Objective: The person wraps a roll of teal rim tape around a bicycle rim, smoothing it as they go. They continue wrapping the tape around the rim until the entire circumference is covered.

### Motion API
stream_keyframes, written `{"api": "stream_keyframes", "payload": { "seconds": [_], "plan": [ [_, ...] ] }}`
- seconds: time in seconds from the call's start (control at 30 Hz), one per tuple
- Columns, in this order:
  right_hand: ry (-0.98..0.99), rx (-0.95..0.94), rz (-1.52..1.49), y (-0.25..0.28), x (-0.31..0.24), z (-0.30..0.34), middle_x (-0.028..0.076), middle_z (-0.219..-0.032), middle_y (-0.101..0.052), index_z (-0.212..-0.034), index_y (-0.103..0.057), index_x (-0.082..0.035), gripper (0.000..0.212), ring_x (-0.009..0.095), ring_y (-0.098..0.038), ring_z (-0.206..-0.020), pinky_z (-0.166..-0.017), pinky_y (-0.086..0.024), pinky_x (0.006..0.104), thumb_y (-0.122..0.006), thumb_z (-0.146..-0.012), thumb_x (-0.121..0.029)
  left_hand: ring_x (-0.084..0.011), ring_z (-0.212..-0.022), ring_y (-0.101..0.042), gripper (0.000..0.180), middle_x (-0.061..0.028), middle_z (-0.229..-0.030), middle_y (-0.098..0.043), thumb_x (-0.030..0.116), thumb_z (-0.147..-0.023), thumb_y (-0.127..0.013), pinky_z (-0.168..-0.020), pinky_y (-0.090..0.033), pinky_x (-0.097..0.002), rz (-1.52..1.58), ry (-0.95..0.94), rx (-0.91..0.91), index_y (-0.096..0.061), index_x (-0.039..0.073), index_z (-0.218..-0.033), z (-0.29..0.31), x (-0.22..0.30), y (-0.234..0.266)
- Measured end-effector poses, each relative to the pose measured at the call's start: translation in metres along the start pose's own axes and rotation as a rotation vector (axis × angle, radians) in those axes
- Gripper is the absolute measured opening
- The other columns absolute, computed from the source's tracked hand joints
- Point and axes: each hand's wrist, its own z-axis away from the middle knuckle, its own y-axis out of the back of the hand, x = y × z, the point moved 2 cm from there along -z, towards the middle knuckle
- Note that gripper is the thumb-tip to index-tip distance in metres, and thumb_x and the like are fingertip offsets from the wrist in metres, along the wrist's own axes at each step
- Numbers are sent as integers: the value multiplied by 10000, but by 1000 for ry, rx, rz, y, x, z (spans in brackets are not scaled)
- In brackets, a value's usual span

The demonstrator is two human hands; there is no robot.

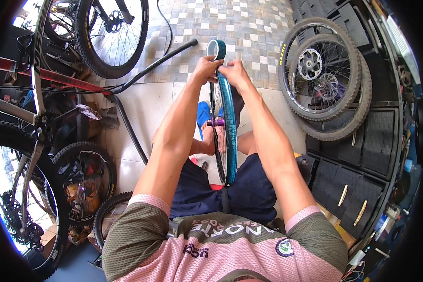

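Note:
A bare bicycle wheel stands upright between my legs, its rim [228, 141] lined with a strip of teal rim tape [226, 103]. The purple hub [215, 122] shows on the wheel's left side. At the top of the rim, the teal tape roll [216, 48] stands up just beyond my fingers, joined to the strip. My left hand [205, 70] is closed at the rim's left side, just under the roll, gripping the tape. On the other side my right hand [236, 74] is closed, thumb and fingers pinching the tape at the rim. The fingertips partly hide each other's contact.
Two wheels with tyres [322, 77] lie stacked on the right by black drawers [350, 141]. A bicycle frame [38, 94] and more wheels crowd the left. A black tube [160, 63] ends near my left hand. Beyond lies a tiled floor [239, 28].

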Motion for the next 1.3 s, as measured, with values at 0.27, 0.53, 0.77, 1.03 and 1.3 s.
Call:
{"api": "stream_keyframes", "payload": {
  "seconds": [0.27, 0.53, 0.77, 1.03, 1.3],
  "plan": [
    [237, 117, -181, 18, 52, 284, 30, -841, -470, -1450, -504, -31, 621, 178, -512, -764, -679, -489, 378, -737, -935, -288, -162, -680, -647, 420, -30, -873, -663, 244, -982, -779, -596, -656, -439, 21, -38, -7, -682, 50, -1342, 3, -8, 4],
    [127, 86, -38, 23, 100, 373, 134, -901, -646, -1452, -520, -35, 711, 283, -659, -784, -713, -550, 431, -821, -847, -259, -118, -672, -638, 322, 23, -862, -674, 359, -1004, -773, -565, -539, -345, -48, -95, 12, -727, 95, -1182, 15, -4, -1],
    [198, 223, -192, 50, 60, 295, 21, -832, -472, -1483, -522, -44, 711, 145, -482, -742, -675, -464, 314, -829, -861, -202, -132, -759, -682, 517, -58, -945, -745, 296, -969, -802, -521, -564, -339, -146, -406, 74, -666, -3, -1368, 115, -15, -53],
    [247, -35, -266, 47, 63, 262, 6, -841, -611, -1296, -663, -38, 359, 107, -529, -696, -627, -469, 314, -693, -963, -169, -297, -995, -777, 367, -225, -1080, -767, 2, -900, -712, -785, -603, -392, -398, -748, 142, -705, 36, -1265, 243, -90, -68],
    [333, -286, -348, 30, 81, 306, 18, -853, -623, -1287, -640, -27, 359, 129, -549, -744, -692, -498, 326, -632, -1063, -307, -237, -940, -725, 329, -143, -1123, -647, -13, -926, -705, -755, -601, -363, -48, -517, 29, -695, 28, -1252, 277, -132, -59]
  ]
}}
